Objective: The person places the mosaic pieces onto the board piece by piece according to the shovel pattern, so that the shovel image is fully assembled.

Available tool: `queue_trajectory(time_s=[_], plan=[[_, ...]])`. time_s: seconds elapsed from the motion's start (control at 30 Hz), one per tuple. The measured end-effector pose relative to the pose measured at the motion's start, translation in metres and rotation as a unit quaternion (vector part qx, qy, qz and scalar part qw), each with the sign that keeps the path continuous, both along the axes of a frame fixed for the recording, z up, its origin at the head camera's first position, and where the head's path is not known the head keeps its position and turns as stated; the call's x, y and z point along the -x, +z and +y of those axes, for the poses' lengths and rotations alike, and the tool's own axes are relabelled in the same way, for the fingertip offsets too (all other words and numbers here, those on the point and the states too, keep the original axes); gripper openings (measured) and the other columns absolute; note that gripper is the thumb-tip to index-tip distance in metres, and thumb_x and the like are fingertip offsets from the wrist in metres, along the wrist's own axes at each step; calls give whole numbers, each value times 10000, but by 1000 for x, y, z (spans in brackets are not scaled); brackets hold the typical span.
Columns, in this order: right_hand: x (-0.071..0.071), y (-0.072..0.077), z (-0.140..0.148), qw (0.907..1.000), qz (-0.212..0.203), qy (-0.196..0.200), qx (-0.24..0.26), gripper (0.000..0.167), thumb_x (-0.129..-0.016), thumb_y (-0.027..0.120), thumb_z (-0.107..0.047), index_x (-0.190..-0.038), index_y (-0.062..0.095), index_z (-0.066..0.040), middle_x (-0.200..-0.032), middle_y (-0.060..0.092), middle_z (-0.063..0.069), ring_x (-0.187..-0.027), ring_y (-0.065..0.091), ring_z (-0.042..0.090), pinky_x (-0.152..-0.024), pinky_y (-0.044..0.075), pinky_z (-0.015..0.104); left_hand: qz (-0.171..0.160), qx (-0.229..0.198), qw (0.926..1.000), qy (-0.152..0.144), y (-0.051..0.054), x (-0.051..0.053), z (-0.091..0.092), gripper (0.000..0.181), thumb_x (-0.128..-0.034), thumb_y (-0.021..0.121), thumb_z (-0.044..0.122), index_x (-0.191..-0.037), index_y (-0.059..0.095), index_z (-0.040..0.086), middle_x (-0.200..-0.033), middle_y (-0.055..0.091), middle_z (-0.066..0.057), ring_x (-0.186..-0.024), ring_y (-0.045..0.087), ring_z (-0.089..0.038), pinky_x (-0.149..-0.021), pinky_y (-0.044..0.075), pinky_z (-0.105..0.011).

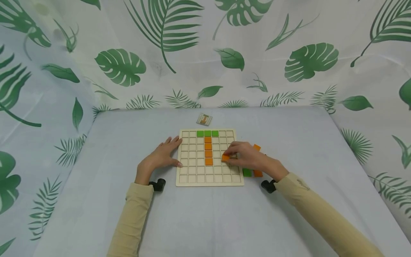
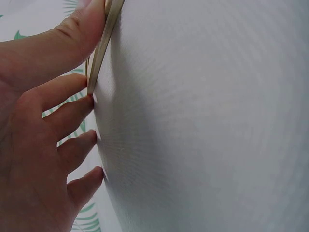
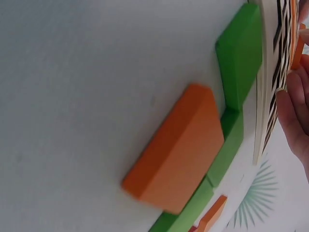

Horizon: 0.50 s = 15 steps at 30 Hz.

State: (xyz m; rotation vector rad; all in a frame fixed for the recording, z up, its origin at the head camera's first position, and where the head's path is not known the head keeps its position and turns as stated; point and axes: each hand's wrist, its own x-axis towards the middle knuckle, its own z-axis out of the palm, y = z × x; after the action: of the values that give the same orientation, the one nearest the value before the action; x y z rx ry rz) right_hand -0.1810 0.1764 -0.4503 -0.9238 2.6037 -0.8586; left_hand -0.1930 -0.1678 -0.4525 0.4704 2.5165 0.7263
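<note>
Right hand pinches 1 orange tile between thumb and fingers over the right-hand part of the grid board; left hand, fingers spread wide, touches the board's left edge. Tile looks light, stiff and not fragile, perhaps slightly slick on its flat face, so the best hold is probably a fingertip pinch on 2 opposite edges, leaving the underside free

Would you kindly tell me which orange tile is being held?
The orange tile in the right hand's grip; four others form a column on the board; more orange tiles lie on the table to its right.
</note>
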Motion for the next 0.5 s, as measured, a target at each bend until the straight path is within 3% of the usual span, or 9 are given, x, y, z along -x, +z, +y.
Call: queue_trajectory(time_s=[0.27,0.5], plan=[[4,-3,-14,9992,8,387,-93,220,-932,761,-154,-1128,789,-56,-1050,700,15,-942,655,147,-845,608,298,-27,0,10000,9,-2,1,-1,1007,-888,813,244,-1650,182,52,-1733,90,-139,-1600,0,-386,-1308,39,-559],[6,-2,-22,9978,118,625,-166,206,-929,753,-121,-1118,791,-45,-1053,700,43,-923,649,158,-815,595,303,-54,14,10000,28,-4,4,-2,1016,-883,819,251,-1652,181,64,-1734,90,-133,-1602,-2,-379,-1308,39,-557]])
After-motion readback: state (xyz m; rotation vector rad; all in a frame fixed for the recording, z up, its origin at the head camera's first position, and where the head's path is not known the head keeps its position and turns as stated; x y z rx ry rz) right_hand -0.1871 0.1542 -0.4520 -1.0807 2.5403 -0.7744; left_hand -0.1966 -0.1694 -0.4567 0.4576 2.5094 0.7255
